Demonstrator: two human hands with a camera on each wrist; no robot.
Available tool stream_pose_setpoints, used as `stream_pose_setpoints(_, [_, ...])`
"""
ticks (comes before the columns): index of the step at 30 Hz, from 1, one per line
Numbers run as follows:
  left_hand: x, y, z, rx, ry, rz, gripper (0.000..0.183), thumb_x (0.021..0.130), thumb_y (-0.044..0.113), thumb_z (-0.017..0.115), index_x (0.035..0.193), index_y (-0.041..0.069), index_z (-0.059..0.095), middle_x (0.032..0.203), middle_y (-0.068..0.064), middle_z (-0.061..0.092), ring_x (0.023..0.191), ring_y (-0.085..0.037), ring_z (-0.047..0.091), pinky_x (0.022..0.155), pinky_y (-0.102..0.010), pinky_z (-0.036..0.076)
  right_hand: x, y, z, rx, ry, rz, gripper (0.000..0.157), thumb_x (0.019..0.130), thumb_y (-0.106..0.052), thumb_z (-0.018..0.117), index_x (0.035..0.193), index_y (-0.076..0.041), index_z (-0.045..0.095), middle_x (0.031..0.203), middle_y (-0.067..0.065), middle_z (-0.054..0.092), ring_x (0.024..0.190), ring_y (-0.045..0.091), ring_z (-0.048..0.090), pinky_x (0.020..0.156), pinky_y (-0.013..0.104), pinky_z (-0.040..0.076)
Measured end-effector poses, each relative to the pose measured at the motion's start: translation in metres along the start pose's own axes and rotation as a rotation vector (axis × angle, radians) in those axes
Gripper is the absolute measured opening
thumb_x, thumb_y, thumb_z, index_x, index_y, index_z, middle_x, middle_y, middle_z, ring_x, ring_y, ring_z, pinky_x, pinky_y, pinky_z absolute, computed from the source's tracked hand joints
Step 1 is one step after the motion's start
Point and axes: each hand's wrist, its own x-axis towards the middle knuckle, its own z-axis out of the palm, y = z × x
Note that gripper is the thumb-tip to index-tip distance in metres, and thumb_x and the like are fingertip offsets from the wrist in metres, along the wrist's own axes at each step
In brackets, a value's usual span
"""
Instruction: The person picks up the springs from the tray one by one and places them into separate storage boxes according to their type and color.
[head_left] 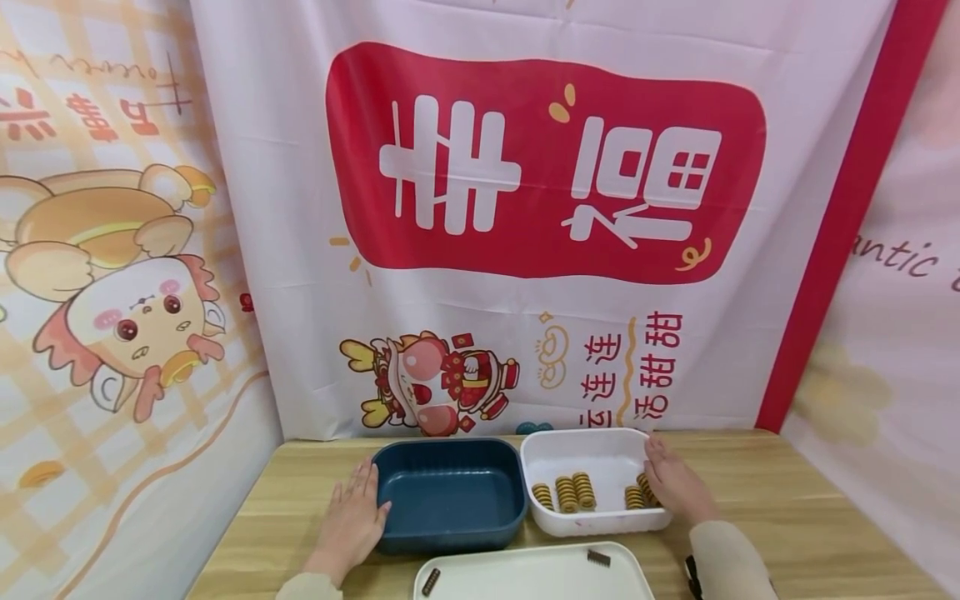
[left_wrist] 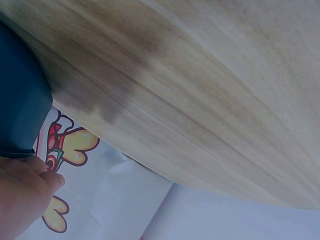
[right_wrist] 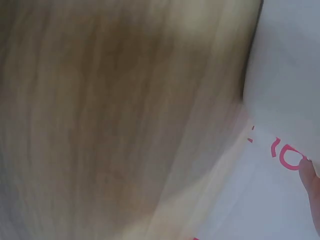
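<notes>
Side by side on the wooden table stand a dark blue bin [head_left: 450, 533] and a white bin [head_left: 592, 523]. My left hand [head_left: 351, 518] holds the blue bin's left side, thumb at the rim and fingers along the outer wall. Bent fingers [left_wrist: 37, 175] touch that bin in the left wrist view. At the white bin's right side my right hand [head_left: 677, 483] holds the wall, its thumb hidden. One fingertip [right_wrist: 306, 172] meets the bin in the right wrist view. Several yellow-and-black ribbed cylinders [head_left: 567, 493] lie inside the white bin; the blue bin's visible floor is bare.
A white tray [head_left: 532, 575] sits in front of the bins, cut off by the frame. It carries two small dark ribbed pieces [head_left: 431, 582]. Behind the table [head_left: 757, 500] hangs a printed cloth [head_left: 300, 350]. A teal object [head_left: 534, 428] peeks out behind the bins.
</notes>
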Motion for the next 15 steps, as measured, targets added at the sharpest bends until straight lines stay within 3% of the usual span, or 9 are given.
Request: stream_pose_setpoints(15, [-0.0023, -0.0012, -0.0002, -0.012, -0.004, 0.003, 0.062, 0.096, 0.023, 0.05, 0.14, -0.015, 0.029, 0.149, -0.031, 0.021, 0.137, -0.044, 0.019, 0.107, -0.06, 0.019, -0.0017, -0.0036, 0.0025, -0.004, 0.02, 0.003, 0.043, 0.095, -0.006, 0.046, 0.128, 0.021, 0.042, 0.137, 0.035, 0.038, 0.128, 0.049, 0.034, 0.105, 0.055, 0.028])
